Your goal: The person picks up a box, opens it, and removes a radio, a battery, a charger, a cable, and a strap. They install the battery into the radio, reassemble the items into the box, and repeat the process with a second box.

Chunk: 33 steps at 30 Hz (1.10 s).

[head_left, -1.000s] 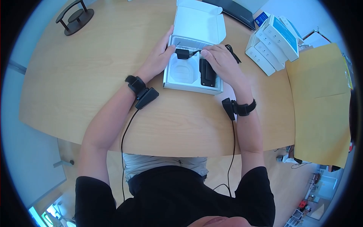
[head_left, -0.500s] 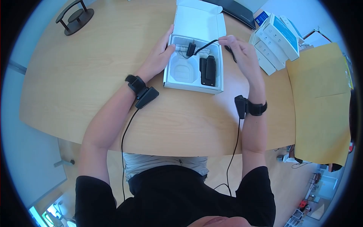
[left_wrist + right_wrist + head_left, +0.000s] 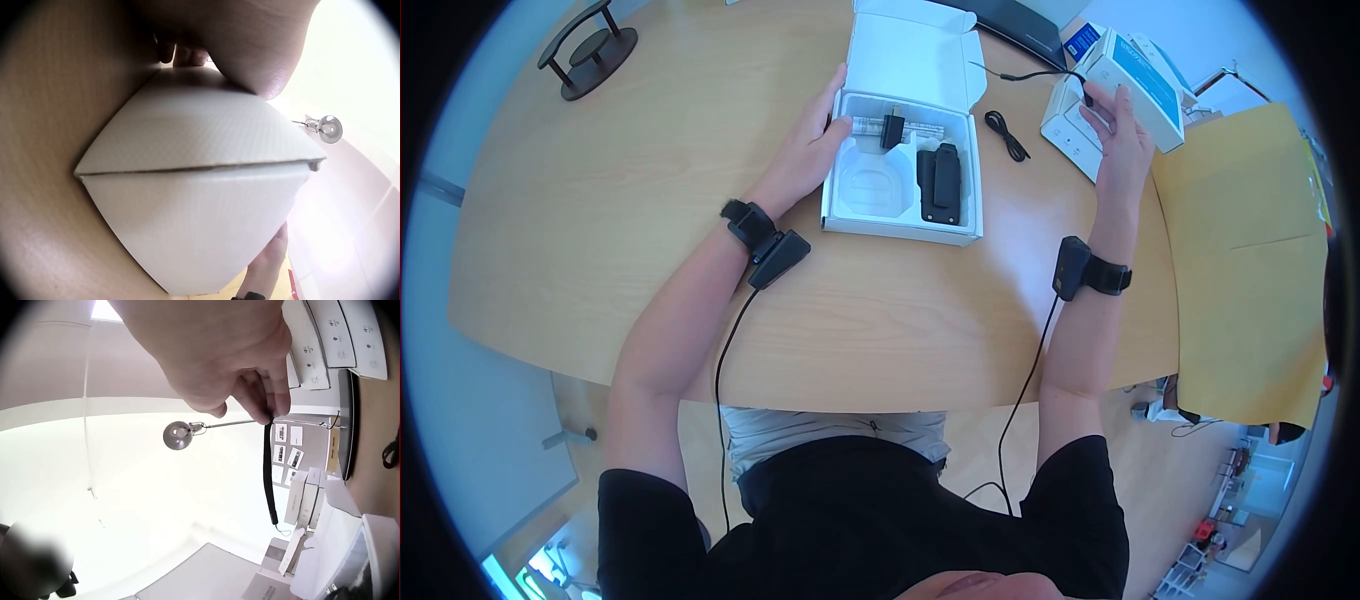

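Note:
An opened white box stands on the table with its lid raised. My left hand holds the box's left side, thumb over the rim and fingers along the outer wall. Inside, a black pouch-like case lies in the right recess of the white tray. Behind the rounded recess sits a small black plug with a metal end, over a clear-wrapped item. Off to the right, my right hand pinches a black wrist strap at one end. A thin cord loop hangs from its other end.
A bundled black cable lies right of the box. Stacked white boxes stand near my right hand, beside a yellow sheet. A dark laptop is at the back; a dark stand is at far left.
My right hand has lifted the strap out of the box and carried it right, toward the stacked boxes. The black plug has turned upright in the box. My left hand stays at the box.

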### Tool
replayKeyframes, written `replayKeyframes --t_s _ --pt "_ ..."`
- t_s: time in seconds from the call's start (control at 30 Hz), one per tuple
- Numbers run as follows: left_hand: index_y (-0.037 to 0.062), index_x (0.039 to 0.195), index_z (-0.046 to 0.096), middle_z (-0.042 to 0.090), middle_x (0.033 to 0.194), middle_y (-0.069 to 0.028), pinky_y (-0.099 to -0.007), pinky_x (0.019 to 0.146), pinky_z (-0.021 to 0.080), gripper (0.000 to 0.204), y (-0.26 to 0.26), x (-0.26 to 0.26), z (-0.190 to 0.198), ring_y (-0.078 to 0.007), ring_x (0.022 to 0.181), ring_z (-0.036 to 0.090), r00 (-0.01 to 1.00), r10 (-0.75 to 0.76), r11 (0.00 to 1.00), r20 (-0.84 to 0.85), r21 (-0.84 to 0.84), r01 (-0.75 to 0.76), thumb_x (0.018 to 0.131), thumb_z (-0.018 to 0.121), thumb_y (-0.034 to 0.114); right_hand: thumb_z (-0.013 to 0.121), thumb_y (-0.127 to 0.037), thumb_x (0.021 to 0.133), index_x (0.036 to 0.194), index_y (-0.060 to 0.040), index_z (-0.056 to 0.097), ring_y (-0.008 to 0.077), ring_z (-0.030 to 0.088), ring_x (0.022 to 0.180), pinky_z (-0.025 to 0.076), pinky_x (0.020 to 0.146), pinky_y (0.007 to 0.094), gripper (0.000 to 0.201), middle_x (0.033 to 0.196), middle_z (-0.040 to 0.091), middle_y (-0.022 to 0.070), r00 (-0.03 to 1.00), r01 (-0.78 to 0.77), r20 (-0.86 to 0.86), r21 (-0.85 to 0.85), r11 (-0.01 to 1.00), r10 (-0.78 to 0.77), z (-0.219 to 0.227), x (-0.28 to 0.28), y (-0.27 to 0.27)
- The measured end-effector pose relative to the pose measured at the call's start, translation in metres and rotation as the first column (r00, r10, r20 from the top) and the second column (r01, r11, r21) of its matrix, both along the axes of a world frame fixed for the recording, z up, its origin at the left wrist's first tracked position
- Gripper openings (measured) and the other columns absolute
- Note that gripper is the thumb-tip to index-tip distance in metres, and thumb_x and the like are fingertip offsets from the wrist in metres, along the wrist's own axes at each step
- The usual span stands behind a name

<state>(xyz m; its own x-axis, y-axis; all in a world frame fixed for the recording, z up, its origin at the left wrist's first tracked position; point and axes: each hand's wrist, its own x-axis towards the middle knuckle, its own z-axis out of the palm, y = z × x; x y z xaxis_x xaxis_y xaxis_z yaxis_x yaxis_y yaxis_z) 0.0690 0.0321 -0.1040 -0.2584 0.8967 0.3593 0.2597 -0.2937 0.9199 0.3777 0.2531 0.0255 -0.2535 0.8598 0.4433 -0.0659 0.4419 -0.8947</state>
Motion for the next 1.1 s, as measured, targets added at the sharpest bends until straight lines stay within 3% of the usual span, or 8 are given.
replayKeyframes --t_s 0.13,0.23,0.33,0.53,0.83,0.93,1.03,1.1 --pt "0.0013 0.171 0.018 0.024 0.176 -0.0168 -0.0377 0.131 0.019 0.068 0.0 0.001 0.001 -0.0259 0.164 0.02 1.0 -0.006 1.0 0.018 0.003 0.006 0.11 0.047 0.016 0.066 -0.049 0.103 0.104 0.0066 0.081 0.0178 0.07 0.089 0.056 0.086 0.031 0.057 0.095 0.077 0.013 0.897 0.136 0.417 0.053 0.989 -0.145 -0.025 0.014 0.026" --pt "0.0012 0.171 0.019 0.024 0.176 -0.0169 -0.0378 0.131 0.019 0.068 -0.001 0.001 0.001 -0.0261 0.164 0.02 1.0 0.005 1.0 0.007 0.001 -0.005 0.11 0.047 0.016 0.07 -0.054 0.098 0.098 0.0062 0.081 0.0172 0.068 0.079 0.054 0.079 0.0288 0.061 0.082 0.073 0.0116 0.735 0.024 0.678 -0.042 0.999 0.011 -0.032 0.012 0.02" --pt "0.0012 0.171 0.019 0.024 0.176 -0.017 -0.0378 0.131 0.018 0.068 0.0 0.001 0.001 -0.0262 0.164 0.02 0.999 -0.016 1.0 0.045 0.009 0.015 0.11 0.047 0.016 0.069 -0.058 0.099 0.099 0.0044 0.082 0.0179 0.072 0.084 0.059 0.085 0.0299 0.064 0.09 0.077 0.0133 0.603 0.012 0.793 -0.119 0.993 0.088 -0.031 0.004 0.009" --pt "0.0025 0.171 0.02 0.025 0.176 -0.0158 -0.0379 0.131 0.019 0.068 -0.002 0.002 0.003 -0.0257 0.164 0.021 1.0 0.016 1.0 0.021 -0.026 -0.015 0.11 0.047 0.015 0.067 -0.063 0.097 0.09 0.0101 0.08 0.0224 0.073 0.073 0.06 0.076 0.0335 0.074 0.084 0.078 0.0172 0.445 -0.016 0.884 -0.151 0.988 0.142 -0.039 0.003 0.006" --pt "0.0013 0.17 0.021 0.029 0.174 -0.0223 -0.0393 0.13 0.024 0.069 0.001 0.0 -0.001 -0.0316 0.161 0.028 1.0 0.024 1.0 0.014 0.001 -0.024 0.109 0.048 0.016 0.066 -0.059 0.101 0.09 0.0037 0.082 0.0167 0.069 0.07 0.057 0.067 0.0285 0.066 0.077 0.075 0.0104 0.337 -0.071 0.909 -0.235 0.969 0.245 -0.033 -0.002 -0.004" --pt "0.0011 0.17 0.021 0.029 0.173 -0.0223 -0.0394 0.13 0.024 0.069 0.001 0.001 -0.001 -0.0314 0.161 0.028 1.0 0.023 1.0 0.019 0.005 -0.023 0.109 0.048 0.015 0.064 -0.055 0.104 0.094 0.0029 0.082 0.014 0.067 0.069 0.053 0.065 0.0258 0.062 0.081 0.075 0.0083 0.465 -0.212 0.877 -0.025 0.977 0.124 -0.05 -0.003 0.005" --pt "0.0008 0.17 0.021 0.03 0.173 -0.0222 -0.0394 0.129 0.024 0.069 0.002 0.0 -0.003 -0.0311 0.161 0.029 1.0 0.026 1.0 0.012 0.012 -0.026 0.109 0.048 0.015 0.064 -0.051 0.104 0.094 0.0036 0.078 0.0153 0.053 0.061 0.044 0.058 0.034 0.057 0.072 0.064 0.0063 0.612 -0.436 0.734 0.0 0.9 0.296 -0.064 -0.015 -0.004" --pt "0.0005 0.17 0.021 0.031 0.173 -0.0222 -0.0393 0.129 0.024 0.069 0.001 0.001 -0.001 -0.0312 0.16 0.03 0.999 0.031 1.0 0.018 0.003 -0.031 0.109 0.048 0.015 0.062 -0.047 0.107 0.107 0.0033 0.077 0.0139 0.06 0.072 0.05 0.068 0.0318 0.053 0.081 0.069 0.0064 0.466 -0.355 0.818 -0.175 0.918 0.336 -0.05 -0.028 -0.023"
